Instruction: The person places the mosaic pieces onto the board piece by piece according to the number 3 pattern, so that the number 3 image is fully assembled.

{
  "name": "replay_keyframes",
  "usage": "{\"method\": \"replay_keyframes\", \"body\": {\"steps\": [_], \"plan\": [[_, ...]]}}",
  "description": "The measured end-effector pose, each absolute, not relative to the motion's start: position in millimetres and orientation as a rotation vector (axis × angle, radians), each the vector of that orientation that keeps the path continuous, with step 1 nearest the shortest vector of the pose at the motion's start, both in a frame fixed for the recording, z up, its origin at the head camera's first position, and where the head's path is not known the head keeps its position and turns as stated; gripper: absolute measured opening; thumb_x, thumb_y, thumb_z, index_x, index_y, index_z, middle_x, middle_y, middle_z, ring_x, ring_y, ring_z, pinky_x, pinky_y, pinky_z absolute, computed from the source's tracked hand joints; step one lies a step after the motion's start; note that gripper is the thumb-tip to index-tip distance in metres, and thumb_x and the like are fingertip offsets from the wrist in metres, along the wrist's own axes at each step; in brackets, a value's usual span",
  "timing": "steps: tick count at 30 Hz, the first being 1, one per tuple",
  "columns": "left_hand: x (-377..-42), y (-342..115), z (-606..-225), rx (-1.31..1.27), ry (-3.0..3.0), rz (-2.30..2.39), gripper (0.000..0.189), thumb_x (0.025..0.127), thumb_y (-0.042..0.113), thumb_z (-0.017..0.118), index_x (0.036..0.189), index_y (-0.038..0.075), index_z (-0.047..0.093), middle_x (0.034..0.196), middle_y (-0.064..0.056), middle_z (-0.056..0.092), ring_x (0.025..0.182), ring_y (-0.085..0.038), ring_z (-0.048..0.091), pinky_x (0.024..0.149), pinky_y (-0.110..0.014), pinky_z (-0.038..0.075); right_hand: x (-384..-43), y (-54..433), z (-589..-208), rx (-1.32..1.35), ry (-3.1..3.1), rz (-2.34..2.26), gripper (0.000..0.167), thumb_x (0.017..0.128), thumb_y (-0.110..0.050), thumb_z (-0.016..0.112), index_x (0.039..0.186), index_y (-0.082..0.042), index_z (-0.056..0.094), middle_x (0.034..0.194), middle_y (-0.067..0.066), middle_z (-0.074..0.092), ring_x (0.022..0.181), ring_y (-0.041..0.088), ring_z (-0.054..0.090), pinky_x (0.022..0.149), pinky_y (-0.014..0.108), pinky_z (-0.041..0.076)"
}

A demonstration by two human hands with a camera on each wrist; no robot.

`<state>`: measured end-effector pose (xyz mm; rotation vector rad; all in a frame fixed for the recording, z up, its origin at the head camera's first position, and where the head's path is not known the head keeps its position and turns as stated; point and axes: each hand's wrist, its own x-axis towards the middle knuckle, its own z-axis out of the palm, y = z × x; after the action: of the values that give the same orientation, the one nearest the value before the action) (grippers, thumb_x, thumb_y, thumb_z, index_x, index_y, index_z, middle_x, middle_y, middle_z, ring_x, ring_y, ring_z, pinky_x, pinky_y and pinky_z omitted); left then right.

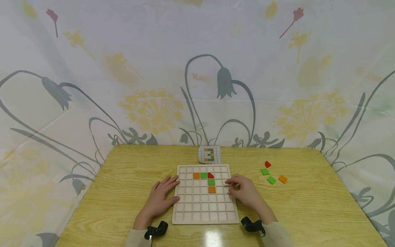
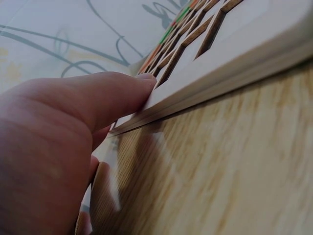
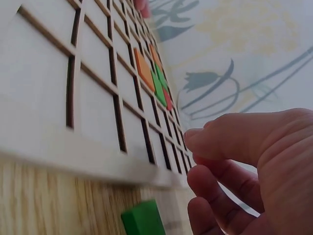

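Wood grid board (image 1: 205, 206) is lying flat on the yellow-grained table (image 1: 123, 178), directly in front of me, and I am using it as my landmark. It is a pale tray of square cells; near its far edge an orange tile (image 1: 196, 175), a green tile (image 1: 203, 175) and a red quarter-round tile (image 1: 210, 175) are sitting in a row, with another green tile (image 1: 211, 182) and another orange tile (image 1: 211, 189) running down from the red one.

My left hand (image 1: 160, 199) is resting flat against the board's left edge, fingers straight and relaxed, thumb pressing the rim, holding nothing. My right hand (image 1: 245, 192) is hovering at the board's right edge, fingers loosely curled, empty as far as I am seeing. A small green tile (image 3: 143, 219) is lying on the table just beside that edge, under the hand.

Right of the board, well apart, four loose tiles (image 1: 271, 174) are lying. Just beyond the board's far edge a pattern card (image 1: 210, 154) is sitting.
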<state>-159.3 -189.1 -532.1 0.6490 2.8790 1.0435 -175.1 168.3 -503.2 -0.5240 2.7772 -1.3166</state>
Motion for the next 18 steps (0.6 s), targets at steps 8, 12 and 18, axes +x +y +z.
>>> {"method": "replay_keyframes", "body": {"steps": [8,12,18], "plan": [[-159,-189,-533,0.641,2.872,1.044,0.06,0.094,0.033,0.068,0.147,0.011,0.051,0.158,0.0,0.037,0.149,-0.028,0.022,0.114,-0.063,0.008,-169,192,-509,-0.469,2.824,-1.268,0.023,0.086,-0.001,0.075,0.107,-0.009,0.075,0.097,-0.002,0.065,0.086,0.015,0.058,0.073,0.029,0.05],[-159,-189,-533,0.629,2.854,1.03,0.061,0.094,0.034,0.067,0.148,0.012,0.05,0.159,0.001,0.035,0.15,-0.026,0.02,0.115,-0.061,0.007,-164,203,-514,-0.449,2.844,-1.252,0.022,0.085,-0.002,0.077,0.106,-0.01,0.075,0.099,-0.003,0.066,0.088,0.016,0.061,0.076,0.03,0.052],[-159,-188,-531,0.647,2.87,1.041,0.06,0.094,0.034,0.067,0.148,0.012,0.051,0.158,0.0,0.037,0.149,-0.028,0.021,0.115,-0.062,0.008,-161,210,-515,-0.484,2.805,-1.276,0.022,0.087,-0.004,0.075,0.108,-0.01,0.075,0.106,-0.002,0.069,0.101,0.024,0.065,0.086,0.038,0.054]]}}
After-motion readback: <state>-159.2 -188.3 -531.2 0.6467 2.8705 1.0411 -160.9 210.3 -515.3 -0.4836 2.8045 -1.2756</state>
